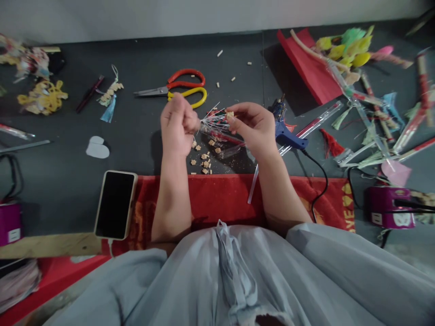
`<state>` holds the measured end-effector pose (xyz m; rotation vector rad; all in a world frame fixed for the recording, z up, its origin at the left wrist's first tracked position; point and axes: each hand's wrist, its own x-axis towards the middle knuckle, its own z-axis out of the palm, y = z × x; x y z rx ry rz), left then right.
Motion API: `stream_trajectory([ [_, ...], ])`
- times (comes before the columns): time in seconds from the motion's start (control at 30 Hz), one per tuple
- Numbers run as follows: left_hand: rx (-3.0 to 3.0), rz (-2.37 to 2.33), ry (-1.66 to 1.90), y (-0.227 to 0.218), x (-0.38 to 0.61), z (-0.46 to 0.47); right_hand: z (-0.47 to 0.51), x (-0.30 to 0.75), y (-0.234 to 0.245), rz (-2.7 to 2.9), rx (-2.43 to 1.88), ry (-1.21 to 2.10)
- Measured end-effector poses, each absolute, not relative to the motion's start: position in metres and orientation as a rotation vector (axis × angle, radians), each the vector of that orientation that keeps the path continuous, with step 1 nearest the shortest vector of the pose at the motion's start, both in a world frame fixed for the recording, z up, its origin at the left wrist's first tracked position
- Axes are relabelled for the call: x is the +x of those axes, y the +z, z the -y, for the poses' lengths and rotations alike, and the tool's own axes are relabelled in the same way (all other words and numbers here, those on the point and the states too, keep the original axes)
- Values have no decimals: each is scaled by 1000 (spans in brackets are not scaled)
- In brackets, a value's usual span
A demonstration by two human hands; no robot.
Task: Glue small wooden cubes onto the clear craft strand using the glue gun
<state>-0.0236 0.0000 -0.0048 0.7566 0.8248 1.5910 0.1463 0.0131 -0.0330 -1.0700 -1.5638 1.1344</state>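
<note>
My left hand (177, 124) is closed around one end of a bundle of thin white strands (214, 120), which fan out toward the right. Between the thumb and fingertips of my right hand (254, 127) is a small tan wooden piece (230, 115), close to the strand tips; whether it touches them I cannot tell. Beneath the hands lie several small tan pieces (205, 164) and some clear plastic wrapping. Scissors (185, 88) with one red and one yellow handle rest just beyond my left hand. A blue glue gun (288, 136) lies right of my right hand.
A phone (115, 206) on a cable lies at the left near edge, partly on a red towel (224, 194). Red paper (312, 77), yellow and green decorations and tasselled clear tubes crowd the right. A yellow knotted cord (42, 97) and a blue tassel (108, 109) are left.
</note>
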Motion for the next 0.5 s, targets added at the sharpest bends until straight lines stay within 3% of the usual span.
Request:
stream_trajectory([
  [0.13, 369, -922, 1872, -18, -47, -8, -12, 146, -30, 1530, -1082, 1181],
  [0.3, 185, -1090, 1963, -42, -64, -16, -11, 145, -28, 1520, -1073, 1205],
  [0.5, 191, -1190, 1962, -25, -41, -12, -9, 147, -22, 1509, -1048, 1295],
])
